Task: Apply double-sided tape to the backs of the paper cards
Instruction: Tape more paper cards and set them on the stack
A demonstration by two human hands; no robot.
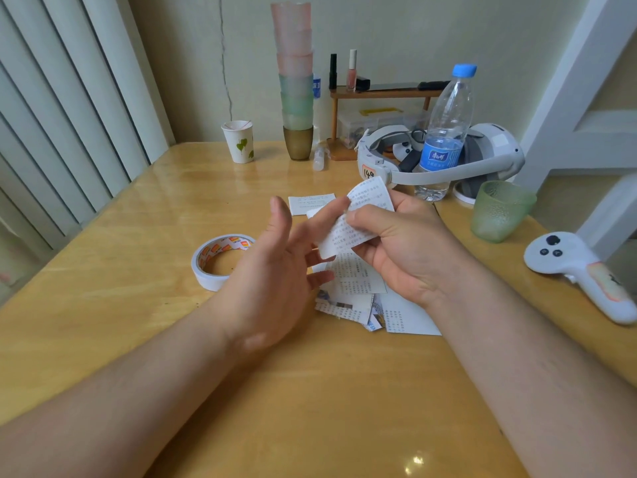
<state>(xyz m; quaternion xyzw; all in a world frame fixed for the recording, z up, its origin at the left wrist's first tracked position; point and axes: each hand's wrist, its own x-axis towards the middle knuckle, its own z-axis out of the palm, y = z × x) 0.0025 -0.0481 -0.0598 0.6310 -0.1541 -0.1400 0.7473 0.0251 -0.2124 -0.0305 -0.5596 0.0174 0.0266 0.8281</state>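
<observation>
My right hand (400, 250) pinches a printed paper card (365, 205) and holds it tilted above the table. My left hand (275, 267) is beside it with fingers spread and relaxed, its fingertips at the card's lower left edge. A roll of double-sided tape (220, 262) lies flat on the table just left of my left hand. Several more printed cards sit in a loose pile (379, 305) under my hands. One single card (312, 203) lies flat farther back.
A green glass (499, 210) and a white controller (582, 274) sit at the right. Behind my hands are a water bottle (446, 132), a white headset (482, 157), a paper cup (239, 141), a tall stack of cups (296, 81) and a small wooden shelf (379, 94).
</observation>
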